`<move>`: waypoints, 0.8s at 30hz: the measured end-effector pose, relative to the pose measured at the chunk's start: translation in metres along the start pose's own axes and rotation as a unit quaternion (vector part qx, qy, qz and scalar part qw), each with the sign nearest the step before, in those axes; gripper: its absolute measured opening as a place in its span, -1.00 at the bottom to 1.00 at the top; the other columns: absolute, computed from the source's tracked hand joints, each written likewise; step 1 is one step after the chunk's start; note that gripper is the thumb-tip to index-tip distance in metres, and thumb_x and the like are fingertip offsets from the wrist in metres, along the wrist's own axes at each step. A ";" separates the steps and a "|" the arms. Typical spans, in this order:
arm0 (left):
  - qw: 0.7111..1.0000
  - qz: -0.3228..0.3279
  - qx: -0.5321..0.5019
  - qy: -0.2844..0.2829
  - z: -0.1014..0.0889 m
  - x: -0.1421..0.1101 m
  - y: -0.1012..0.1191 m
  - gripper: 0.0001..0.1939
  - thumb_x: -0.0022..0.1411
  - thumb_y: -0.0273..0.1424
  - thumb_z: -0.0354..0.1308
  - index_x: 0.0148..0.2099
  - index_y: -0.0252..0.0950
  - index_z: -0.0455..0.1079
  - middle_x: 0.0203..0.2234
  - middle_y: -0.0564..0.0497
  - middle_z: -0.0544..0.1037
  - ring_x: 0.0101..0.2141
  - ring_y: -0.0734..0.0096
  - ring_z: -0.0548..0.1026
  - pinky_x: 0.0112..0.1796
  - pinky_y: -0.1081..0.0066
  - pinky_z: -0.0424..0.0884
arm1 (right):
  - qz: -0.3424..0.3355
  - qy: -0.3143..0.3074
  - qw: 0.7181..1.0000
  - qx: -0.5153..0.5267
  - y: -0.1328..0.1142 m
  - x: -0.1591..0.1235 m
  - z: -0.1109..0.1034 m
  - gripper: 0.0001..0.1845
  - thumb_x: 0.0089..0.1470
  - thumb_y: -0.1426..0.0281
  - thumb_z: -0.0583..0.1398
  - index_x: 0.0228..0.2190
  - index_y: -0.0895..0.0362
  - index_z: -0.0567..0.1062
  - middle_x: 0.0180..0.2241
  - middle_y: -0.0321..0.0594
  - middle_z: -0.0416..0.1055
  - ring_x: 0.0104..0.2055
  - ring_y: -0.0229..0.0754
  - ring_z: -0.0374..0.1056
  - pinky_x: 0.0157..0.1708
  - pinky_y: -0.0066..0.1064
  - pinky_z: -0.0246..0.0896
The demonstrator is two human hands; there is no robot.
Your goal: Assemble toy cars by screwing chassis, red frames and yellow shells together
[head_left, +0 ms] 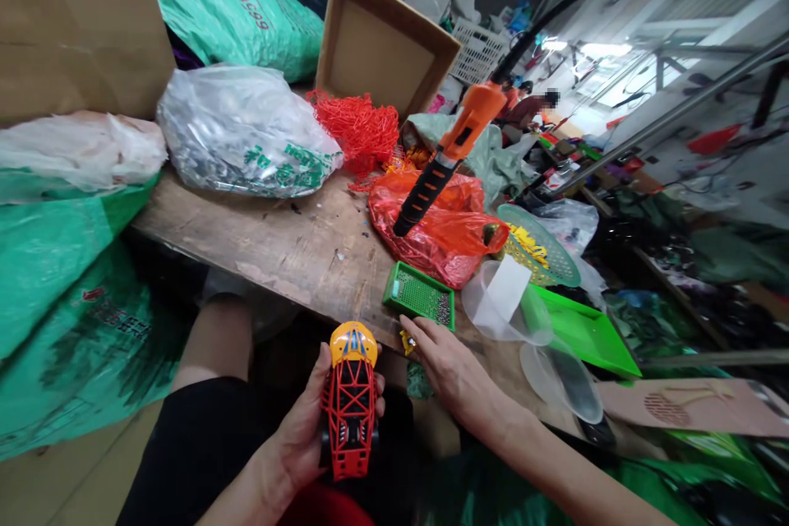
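Left hand [299, 437] grips a red lattice-framed plastic toy car body [351, 419] with yellow nose, fingers curled round its sides, keeping it raised off the worn wooden bench [259, 251]. Right hand [449, 370], fingers loosely spread, lies nearest a small yellow plastic piece [407, 342], just beside a green perforated plastic tray [419, 294].

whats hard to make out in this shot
Head view:
- Far side of the red toy car: hidden by the left hand holding it.
- Small yellow piece: too small to identify, beside the right hand.
- Contents of the printed plastic bag: blurred by its film.
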State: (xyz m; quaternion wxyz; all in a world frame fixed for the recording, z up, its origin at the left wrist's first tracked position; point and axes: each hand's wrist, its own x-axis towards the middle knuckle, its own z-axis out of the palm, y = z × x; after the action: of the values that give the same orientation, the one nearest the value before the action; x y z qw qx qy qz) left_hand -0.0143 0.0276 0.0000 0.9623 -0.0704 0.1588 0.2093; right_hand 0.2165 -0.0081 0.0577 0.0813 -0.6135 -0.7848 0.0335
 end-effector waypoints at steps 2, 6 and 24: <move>1.000 0.000 0.003 0.004 -0.001 0.000 0.000 -0.35 0.24 0.10 0.18 0.03 -0.40 0.53 -0.30 -0.16 0.66 -0.38 0.25 0.64 -0.31 0.36 0.56 | 0.013 0.010 1.000 -0.009 -0.004 -0.002 0.005 -0.37 0.29 0.61 -0.03 0.33 0.02 0.25 0.12 0.05 0.42 0.13 0.08 0.43 0.09 0.02 0.48; 1.000 0.002 0.004 0.001 -0.002 0.001 0.000 -0.35 0.23 0.09 0.20 0.03 -0.40 0.53 -0.30 -0.15 0.67 -0.37 0.25 0.64 -0.33 0.35 0.57 | 0.055 0.051 0.997 -0.013 -0.015 -0.003 0.012 -0.57 0.33 0.44 0.07 0.19 0.08 0.41 0.08 0.11 0.40 0.10 0.14 0.43 0.05 0.02 0.50; 0.999 -0.023 -0.002 0.035 0.002 0.000 0.002 -0.30 0.35 0.12 -0.03 -0.05 -0.47 0.56 -0.30 -0.17 0.68 -0.38 0.22 0.66 -0.38 0.34 0.59 | 0.144 0.120 0.982 -0.036 -0.028 -0.010 0.020 -0.67 0.23 0.30 0.25 0.00 0.18 0.51 -0.03 0.05 0.48 0.00 0.10 0.46 -0.02 -0.04 0.50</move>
State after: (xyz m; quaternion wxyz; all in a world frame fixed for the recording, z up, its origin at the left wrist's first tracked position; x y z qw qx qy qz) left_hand -0.0147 0.0294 0.0018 0.9605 -0.0836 0.1900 0.1852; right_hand 0.1886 -0.0237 0.0416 0.1465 -0.7223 -0.6735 -0.0571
